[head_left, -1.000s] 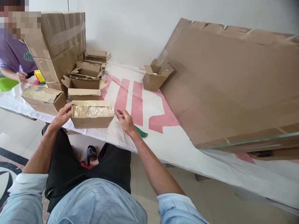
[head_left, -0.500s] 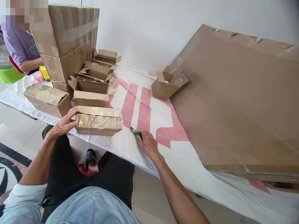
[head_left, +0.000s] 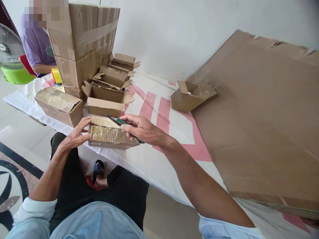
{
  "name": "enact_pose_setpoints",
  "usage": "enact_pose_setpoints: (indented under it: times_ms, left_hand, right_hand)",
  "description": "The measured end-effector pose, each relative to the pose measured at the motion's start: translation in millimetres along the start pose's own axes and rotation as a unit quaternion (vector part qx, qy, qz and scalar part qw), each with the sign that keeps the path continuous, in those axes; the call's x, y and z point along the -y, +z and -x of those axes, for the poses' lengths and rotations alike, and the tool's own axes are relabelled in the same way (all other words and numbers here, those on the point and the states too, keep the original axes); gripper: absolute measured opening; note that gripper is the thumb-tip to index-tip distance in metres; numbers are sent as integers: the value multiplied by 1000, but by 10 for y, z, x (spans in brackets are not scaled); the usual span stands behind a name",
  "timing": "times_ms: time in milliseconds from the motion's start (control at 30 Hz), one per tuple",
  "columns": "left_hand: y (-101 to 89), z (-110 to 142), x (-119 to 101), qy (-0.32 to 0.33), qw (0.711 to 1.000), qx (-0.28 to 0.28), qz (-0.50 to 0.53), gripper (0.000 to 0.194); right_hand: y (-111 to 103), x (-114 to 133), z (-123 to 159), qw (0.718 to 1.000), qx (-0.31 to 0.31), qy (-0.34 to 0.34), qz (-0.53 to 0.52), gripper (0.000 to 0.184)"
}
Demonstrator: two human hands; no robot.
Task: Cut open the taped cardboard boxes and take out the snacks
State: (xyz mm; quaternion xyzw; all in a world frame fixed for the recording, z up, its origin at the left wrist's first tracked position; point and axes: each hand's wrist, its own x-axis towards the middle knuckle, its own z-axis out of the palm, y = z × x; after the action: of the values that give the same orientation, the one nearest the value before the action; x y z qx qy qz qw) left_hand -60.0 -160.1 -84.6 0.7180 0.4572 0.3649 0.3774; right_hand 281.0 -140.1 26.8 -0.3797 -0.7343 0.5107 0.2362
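Observation:
A small taped cardboard box (head_left: 107,134) lies near the table's front edge, with a gap along its top seam. My left hand (head_left: 77,132) grips the box's left end, fingers around its corner. In my right hand (head_left: 139,127) is a green-handled utility knife (head_left: 121,121), its blade pointing left over the top of the box. Whether the blade touches the cardboard I cannot tell. Just behind stands an opened cardboard box (head_left: 106,99) with its flaps up. To the left sits another taped box (head_left: 59,103).
Stacked large cartons (head_left: 84,36) rise at the back left, beside more opened boxes (head_left: 112,76). A small open box (head_left: 185,98) leans against a big cardboard sheet (head_left: 261,122) on the right. A person in a purple shirt (head_left: 37,46) sits beyond the cartons.
My right hand has moved left with the utility knife, from the bare cloth to above the box. My left hand keeps hold of the box's left end. The view has shifted slightly.

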Motion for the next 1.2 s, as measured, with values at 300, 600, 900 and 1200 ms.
enact_pose_setpoints:
  times_ms: [300,600,900,1200]
  left_hand:
    - [45,91,36,16,1000,-2,-10,74]
    - [58,100,150,18,1000,0,-7,76]
    - [72,107,133,25,1000,-7,-17,80]
    - [65,86,98,8,1000,-7,-24,74]
  right_hand:
    - [-36,202,-243,973,47,-37,224,28]
    - [55,425,-342,948,56,-66,306,26]
    - [138,544,-423,894,68,-66,438,23]
    - [181,616,-414,868,58,-32,491,21]
